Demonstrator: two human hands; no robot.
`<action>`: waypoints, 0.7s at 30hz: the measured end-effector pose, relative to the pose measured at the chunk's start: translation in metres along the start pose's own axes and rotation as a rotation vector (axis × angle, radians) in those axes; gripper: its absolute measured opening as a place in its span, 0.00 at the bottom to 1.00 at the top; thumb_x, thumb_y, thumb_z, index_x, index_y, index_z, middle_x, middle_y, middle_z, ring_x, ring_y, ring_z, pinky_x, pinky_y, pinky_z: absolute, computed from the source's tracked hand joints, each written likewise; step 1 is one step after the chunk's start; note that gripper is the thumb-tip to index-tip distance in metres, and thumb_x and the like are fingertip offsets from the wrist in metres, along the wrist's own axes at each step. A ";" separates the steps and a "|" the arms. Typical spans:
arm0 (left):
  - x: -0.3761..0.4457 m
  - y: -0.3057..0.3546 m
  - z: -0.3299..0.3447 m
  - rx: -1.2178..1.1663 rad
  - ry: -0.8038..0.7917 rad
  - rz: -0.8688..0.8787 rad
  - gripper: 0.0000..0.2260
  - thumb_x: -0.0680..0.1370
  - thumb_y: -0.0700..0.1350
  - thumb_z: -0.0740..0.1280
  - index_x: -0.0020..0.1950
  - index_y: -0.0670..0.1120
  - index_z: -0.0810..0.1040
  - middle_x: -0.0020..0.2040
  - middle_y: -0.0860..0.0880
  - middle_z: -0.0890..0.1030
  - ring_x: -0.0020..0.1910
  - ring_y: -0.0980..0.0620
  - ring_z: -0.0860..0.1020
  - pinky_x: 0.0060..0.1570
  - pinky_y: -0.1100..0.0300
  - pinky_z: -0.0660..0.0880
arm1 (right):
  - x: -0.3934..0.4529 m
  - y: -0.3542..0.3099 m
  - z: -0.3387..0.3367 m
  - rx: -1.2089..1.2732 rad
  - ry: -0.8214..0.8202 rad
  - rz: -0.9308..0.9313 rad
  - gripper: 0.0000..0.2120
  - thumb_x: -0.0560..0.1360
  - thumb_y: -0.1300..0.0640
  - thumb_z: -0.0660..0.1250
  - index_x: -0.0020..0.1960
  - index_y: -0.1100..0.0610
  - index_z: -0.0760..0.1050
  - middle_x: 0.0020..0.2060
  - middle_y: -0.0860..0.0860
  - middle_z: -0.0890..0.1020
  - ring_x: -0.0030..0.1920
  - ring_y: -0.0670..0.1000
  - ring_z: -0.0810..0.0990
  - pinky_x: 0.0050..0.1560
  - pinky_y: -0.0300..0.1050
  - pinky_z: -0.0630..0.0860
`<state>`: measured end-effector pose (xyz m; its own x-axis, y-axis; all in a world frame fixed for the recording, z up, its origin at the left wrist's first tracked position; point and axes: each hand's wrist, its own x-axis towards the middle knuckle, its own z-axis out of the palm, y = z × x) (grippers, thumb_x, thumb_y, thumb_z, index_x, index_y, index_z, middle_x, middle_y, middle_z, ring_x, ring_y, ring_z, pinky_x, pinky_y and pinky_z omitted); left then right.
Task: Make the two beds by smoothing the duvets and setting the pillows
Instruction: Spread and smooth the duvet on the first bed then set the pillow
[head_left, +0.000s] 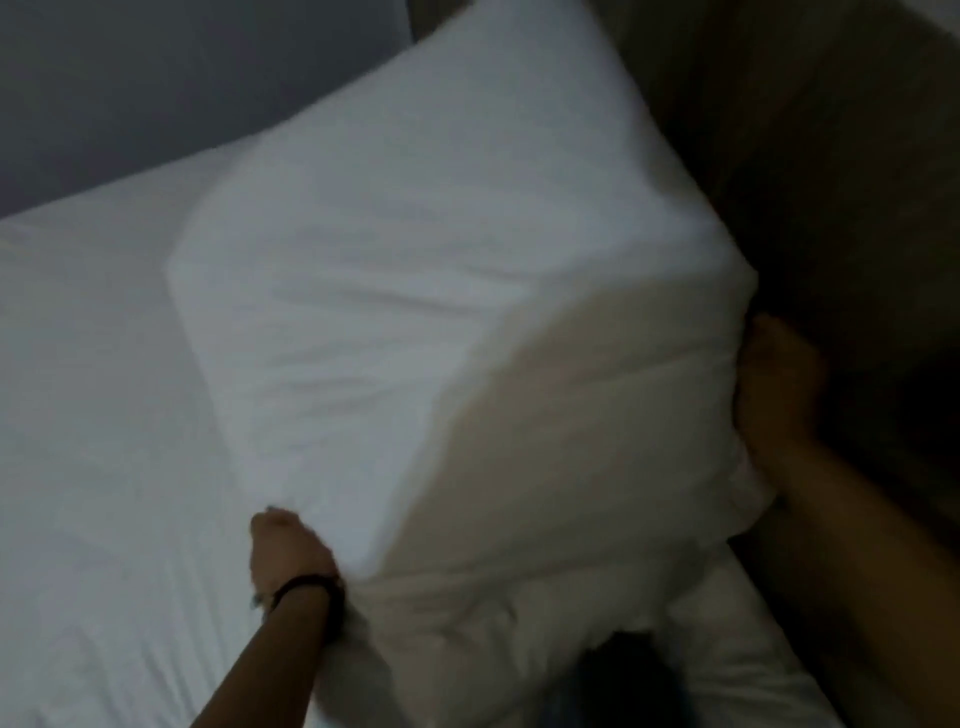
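Observation:
A large white pillow (441, 291) fills the middle of the head view, lifted and tilted above the bed. My left hand (283, 543), a dark band on its wrist, grips the pillow's near left corner. My right hand (774, 384) grips its right edge, next to the headboard. Under the pillow lies the white duvet (93, 415), spread flat over the bed to the left. More white bedding (727, 639) lies bunched at the lower right. The picture is dim and blurred.
A brown padded headboard (831, 182) runs along the right side. A grey wall (156, 88) stands beyond the bed's far edge at the upper left. A dark shape (628, 675) shows at the bottom, below the pillow.

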<state>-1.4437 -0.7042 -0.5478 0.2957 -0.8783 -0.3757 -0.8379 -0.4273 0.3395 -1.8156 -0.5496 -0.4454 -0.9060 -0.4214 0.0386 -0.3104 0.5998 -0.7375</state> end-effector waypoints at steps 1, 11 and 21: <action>-0.007 0.006 -0.001 -0.017 -0.036 -0.043 0.14 0.79 0.36 0.59 0.65 0.35 0.67 0.61 0.31 0.72 0.60 0.32 0.72 0.58 0.46 0.70 | 0.004 0.014 0.003 -0.081 -0.108 0.075 0.19 0.78 0.49 0.52 0.36 0.60 0.70 0.41 0.63 0.78 0.44 0.60 0.76 0.46 0.50 0.69; 0.025 0.018 -0.091 -0.496 -0.068 -0.111 0.37 0.71 0.69 0.59 0.70 0.45 0.66 0.68 0.38 0.71 0.65 0.38 0.71 0.64 0.39 0.68 | -0.007 0.029 0.023 0.014 -0.531 0.310 0.38 0.74 0.26 0.47 0.77 0.45 0.56 0.73 0.49 0.65 0.70 0.55 0.66 0.73 0.56 0.60; 0.002 0.078 -0.086 0.040 -0.169 0.445 0.40 0.67 0.77 0.53 0.74 0.66 0.44 0.79 0.51 0.45 0.77 0.41 0.45 0.70 0.33 0.48 | -0.063 0.005 0.026 0.176 -0.403 0.257 0.17 0.81 0.54 0.59 0.43 0.65 0.77 0.39 0.56 0.77 0.42 0.51 0.73 0.40 0.43 0.67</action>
<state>-1.4689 -0.7583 -0.4480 -0.1721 -0.9257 -0.3369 -0.8841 -0.0058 0.4673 -1.7525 -0.5376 -0.4696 -0.7532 -0.5247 -0.3967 -0.0069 0.6094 -0.7928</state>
